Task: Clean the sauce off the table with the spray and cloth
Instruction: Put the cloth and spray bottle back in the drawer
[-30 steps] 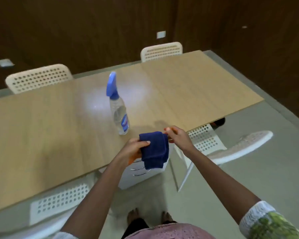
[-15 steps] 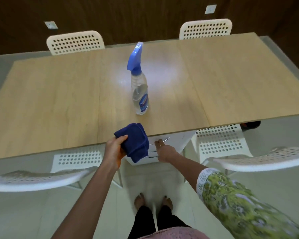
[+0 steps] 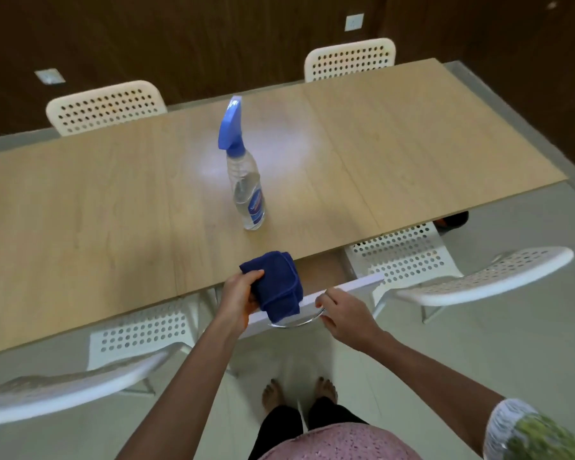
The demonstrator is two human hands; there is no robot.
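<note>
Two hands: at the counter's [image 3: 113, 207] near edge.
Left grip [image 3: 238, 295]: curled round folded blue cloth [image 3: 276, 283].
Right grip [image 3: 341, 313]: fingers hooked on drawer handle [image 3: 296, 322].
Spray bottle [image 3: 243, 174]: upright, beyond cloth.

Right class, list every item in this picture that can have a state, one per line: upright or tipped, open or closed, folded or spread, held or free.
Clear plastic spray bottle with blue trigger head: upright on the table, untouched.
Dark blue folded cloth: folded, held by the left hand.
White drawer with metal handle: pulled partly open.
Right hand: fingers curled on the drawer handle.
Light wooden table: no sauce visible.
</note>
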